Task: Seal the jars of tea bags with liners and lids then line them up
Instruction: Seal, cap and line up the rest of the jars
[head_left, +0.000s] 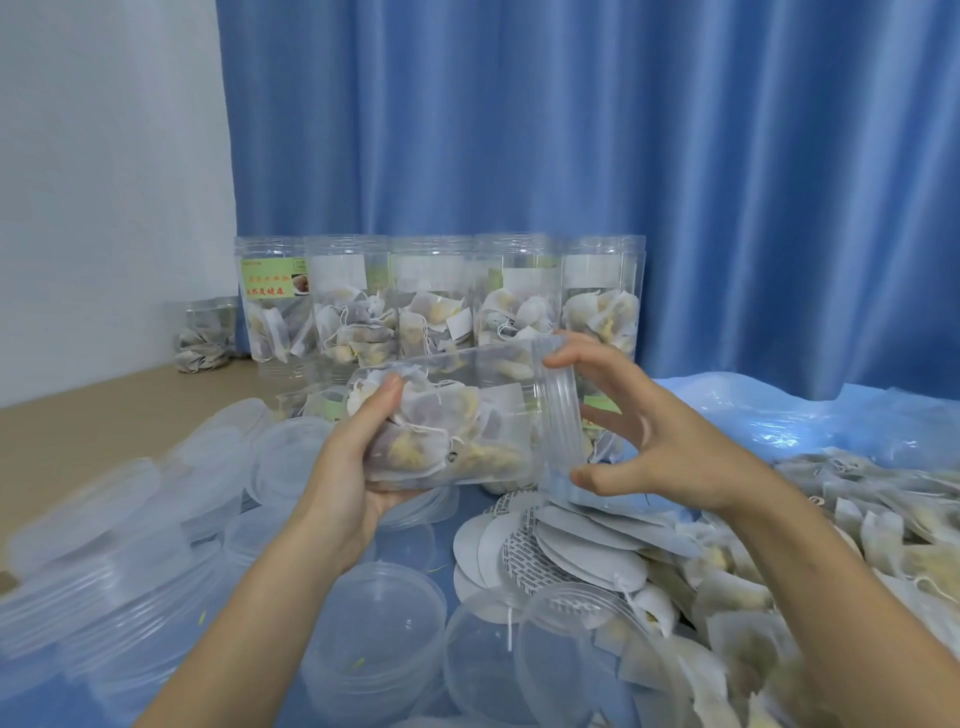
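Your left hand (363, 457) grips a clear jar (462, 415) of tea bags, tipped on its side above the table, fingers curled under its base end and thumb over the top. Your right hand (649, 436) is at its mouth, fingers and thumb spread and curled around the clear lid (563, 410).

Behind it, five filled jars (436, 301) stand in a row against the blue curtain (571, 130). The leftmost one's label (272, 278) carries red and orange Chinese characters, too blurred to read; the others show plain white label backs. A sixth, shorter jar (205, 332) stands apart at the left.

On the table, printed white liner discs (524, 551) lie fanned below the jar, their dark print too small to read. Loose lids (156, 545) are heaped on the left, loose tea bags (857, 545) on the right; neither pile can be counted.
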